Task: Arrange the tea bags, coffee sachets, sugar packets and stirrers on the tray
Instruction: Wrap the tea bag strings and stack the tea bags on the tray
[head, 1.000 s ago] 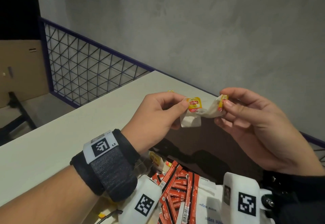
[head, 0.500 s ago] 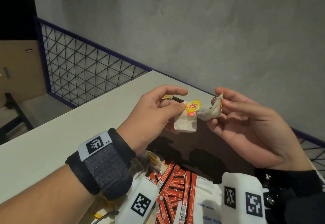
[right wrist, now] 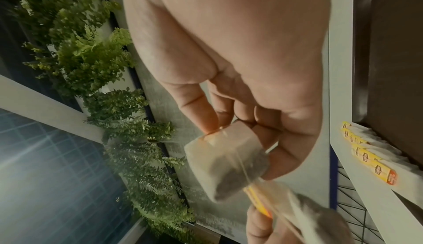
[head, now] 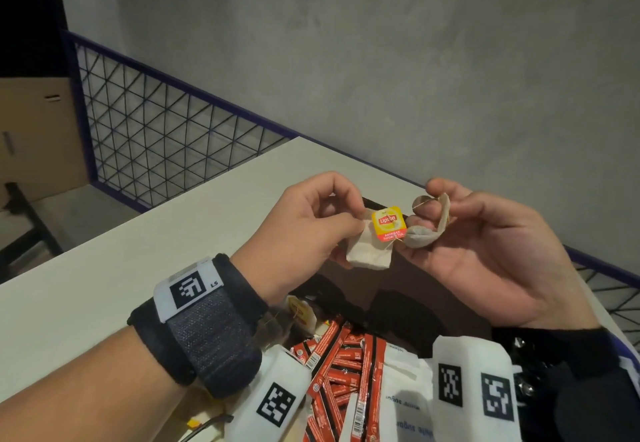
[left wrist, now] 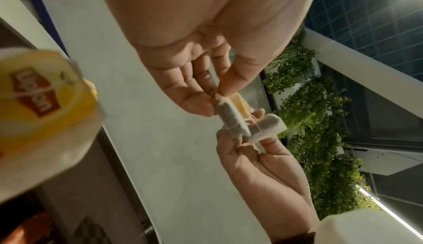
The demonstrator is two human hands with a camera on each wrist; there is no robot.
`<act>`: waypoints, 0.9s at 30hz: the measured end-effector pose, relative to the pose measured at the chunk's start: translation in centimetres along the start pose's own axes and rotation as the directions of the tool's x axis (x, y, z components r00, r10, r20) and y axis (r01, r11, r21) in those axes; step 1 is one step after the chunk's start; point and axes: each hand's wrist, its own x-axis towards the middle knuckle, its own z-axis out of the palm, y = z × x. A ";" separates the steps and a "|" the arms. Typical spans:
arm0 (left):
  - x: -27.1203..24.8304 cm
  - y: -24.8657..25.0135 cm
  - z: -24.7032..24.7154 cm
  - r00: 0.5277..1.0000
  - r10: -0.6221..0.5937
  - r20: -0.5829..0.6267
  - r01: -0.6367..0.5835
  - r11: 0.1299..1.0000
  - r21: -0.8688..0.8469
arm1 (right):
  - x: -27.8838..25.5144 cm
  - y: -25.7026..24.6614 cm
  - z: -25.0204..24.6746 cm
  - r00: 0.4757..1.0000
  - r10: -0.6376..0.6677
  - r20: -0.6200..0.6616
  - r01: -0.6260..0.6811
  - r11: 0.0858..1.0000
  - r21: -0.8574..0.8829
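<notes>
A: Coffee sachets (head: 341, 365), red and black, lie heaped nearest the camera, with white sugar packets (head: 403, 403) just to their right.

B: And tea bags?

A: One loose tea bag (head: 302, 313) lies at the far edge of that heap, under the left wrist. Above the pile, the left hand (head: 304, 230) pinches a white tea bag (head: 369, 251) between thumb and forefinger; its yellow tag (head: 388, 223) stands in front of the paper.

B: The right hand?

A: The right hand (head: 485, 251) has its grip closed on a second, crumpled tea bag (head: 427, 230), thumb on top, fingers curled beneath. The two bags nearly touch, and a thin string (left wrist: 251, 121) runs between them in the left wrist view.

B: Where is the tray?

A: The dark tray (head: 408, 278) sits on the pale surface (head: 145, 251) below the hands. In the right wrist view a row of yellow-tagged tea bags (right wrist: 368, 155) lines its edge. Beyond stand a mesh railing (head: 156, 133) and a grey wall (head: 381, 60).
</notes>
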 end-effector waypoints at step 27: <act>-0.2 -0.3 0.3 0.987 0.164 0.000 -0.163 0.983 0.086 | -0.3 0.1 0.0 0.976 -0.214 0.037 0.204 0.846 -0.493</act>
